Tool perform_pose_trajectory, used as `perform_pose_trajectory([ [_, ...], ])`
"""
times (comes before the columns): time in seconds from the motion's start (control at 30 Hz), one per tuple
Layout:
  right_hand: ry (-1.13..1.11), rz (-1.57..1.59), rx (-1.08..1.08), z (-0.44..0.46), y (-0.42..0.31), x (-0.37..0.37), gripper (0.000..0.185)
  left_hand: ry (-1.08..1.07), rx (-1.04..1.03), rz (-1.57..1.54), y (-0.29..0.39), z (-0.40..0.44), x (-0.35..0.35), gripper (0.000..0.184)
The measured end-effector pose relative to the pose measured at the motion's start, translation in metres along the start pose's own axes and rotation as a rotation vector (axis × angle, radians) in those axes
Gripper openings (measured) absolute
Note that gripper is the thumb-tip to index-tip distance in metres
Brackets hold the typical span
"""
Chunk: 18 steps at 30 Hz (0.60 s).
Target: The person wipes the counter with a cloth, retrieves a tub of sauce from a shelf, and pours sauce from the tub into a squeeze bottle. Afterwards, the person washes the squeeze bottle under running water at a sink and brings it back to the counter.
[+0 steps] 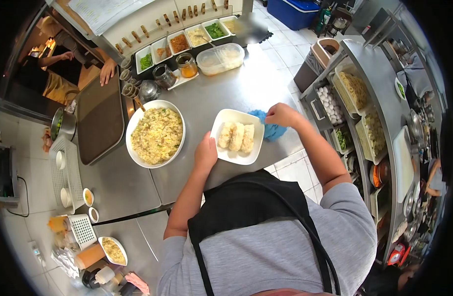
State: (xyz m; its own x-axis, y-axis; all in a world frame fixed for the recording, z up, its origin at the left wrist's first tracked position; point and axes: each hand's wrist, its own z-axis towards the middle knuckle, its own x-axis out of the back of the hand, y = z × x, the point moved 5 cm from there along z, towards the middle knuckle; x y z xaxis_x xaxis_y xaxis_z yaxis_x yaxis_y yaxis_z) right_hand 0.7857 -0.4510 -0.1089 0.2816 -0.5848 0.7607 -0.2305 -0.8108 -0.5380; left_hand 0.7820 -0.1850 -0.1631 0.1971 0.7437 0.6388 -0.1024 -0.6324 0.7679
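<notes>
Left hand (206, 152) is closed on the left edge of a square white bowl (222, 152), thumb by the rim, other fingers mostly hidden. Three pale rolls (236, 137) lie side by side in it. Right hand (284, 115) has its fingers bunched on a blue cloth (274, 132), just right of the bowl. Whether the bowl is lifted or resting cannot be told. A tilt from the left hand could slide the rolls, and a stray fold of cloth might brush them. The steel table (202, 93) shines with glare toward the far right; a round bowl (132, 146) of yellow, rice-like food stands left. Another person's hand (108, 72) touches a brown tray (99, 123) at far left; loaded shelves (367, 74) line the right.
</notes>
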Motion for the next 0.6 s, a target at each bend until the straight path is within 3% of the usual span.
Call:
perform_pose_trajectory([
  [0.1,0.246,-0.117,-0.096,-0.004,0.019,0.018,0.028,-0.044,0.038,-0.028,-0.018,0.003,-0.006,0.039],
  [0.2,0.366,-0.158,0.379,-0.013,0.031,-0.032,0.037,-0.194,0.231,-0.242,0.001,-0.003,0.003,0.045],
  [0.27,0.386,-0.467,0.417,-0.042,0.002,-0.049,0.043,-0.243,0.310,-0.378,0.010,-0.009,0.003,0.049],
  [0.37,0.351,-0.259,0.328,-0.021,0.031,-0.064,0.045,-0.228,0.328,-0.441,-0.001,-0.019,-0.006,0.052],
  [0.43,0.302,0.498,0.271,0.001,0.044,-0.063,0.041,-0.180,0.252,-0.492,-0.007,-0.022,-0.017,0.051],
  [0.53,0.011,1.707,0.042,0.016,0.011,-0.070,0.033,-0.151,0.266,-0.662,-0.002,-0.029,-0.026,0.049],
  [0.6,-0.278,1.864,-0.310,0.018,0.000,-0.088,0.031,-0.133,0.269,-0.660,0.019,-0.029,-0.003,0.050],
])
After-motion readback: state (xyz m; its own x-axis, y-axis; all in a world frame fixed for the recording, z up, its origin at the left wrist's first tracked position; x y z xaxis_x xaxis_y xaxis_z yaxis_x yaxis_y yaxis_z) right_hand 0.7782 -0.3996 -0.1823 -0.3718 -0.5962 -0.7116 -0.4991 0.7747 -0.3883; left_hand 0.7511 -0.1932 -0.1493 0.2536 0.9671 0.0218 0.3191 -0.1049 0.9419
